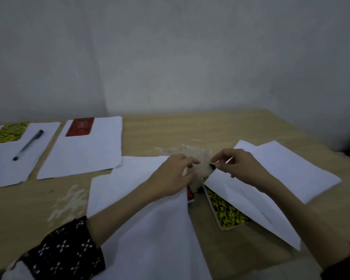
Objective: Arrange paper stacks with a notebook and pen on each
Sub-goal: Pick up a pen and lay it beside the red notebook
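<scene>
Far left of wooden worktop (220, 126): paper stack (10, 158) w/ yellow-green notebook (9, 132) at far corner, blue pen (28, 144) lying diagonal on it. Beside it: second stack (83, 152) w/ red notebook (80, 126), no pen. Centre: loose white sheets (150, 219) partly covering yellow-black notebook (228, 215) and red item (190, 196). Left hand (170, 176) rests on sheets, fingers loosely curled. Right hand (238, 166) pinches edge of folded sheet (251, 203). Fingertips nearly meet.
</scene>
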